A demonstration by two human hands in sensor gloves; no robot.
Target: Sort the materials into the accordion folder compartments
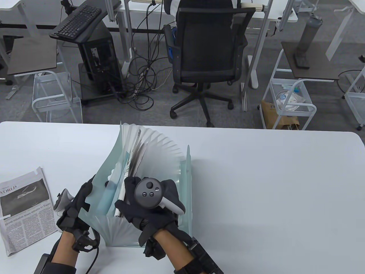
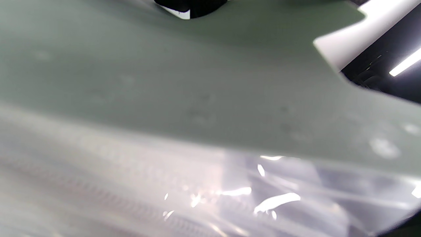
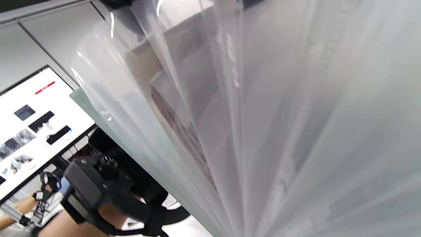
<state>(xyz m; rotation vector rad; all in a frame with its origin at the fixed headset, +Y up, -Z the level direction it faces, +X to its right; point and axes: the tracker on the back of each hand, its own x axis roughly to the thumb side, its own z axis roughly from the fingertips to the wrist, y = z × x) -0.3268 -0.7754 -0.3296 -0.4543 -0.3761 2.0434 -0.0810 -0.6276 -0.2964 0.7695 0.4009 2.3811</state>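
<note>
Papers (image 1: 134,159) sit filed in the accordion folder (image 1: 159,148); newspaper (image 1: 25,208) remains. Left hand (image 1: 75,208) grips its cover; right hand's (image 1: 148,205) grasp cannot be told.

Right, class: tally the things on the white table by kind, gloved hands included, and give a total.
Accordion folder: 1
Newspaper: 1
Gloved hands: 2, left hand and right hand
Total: 4
</note>
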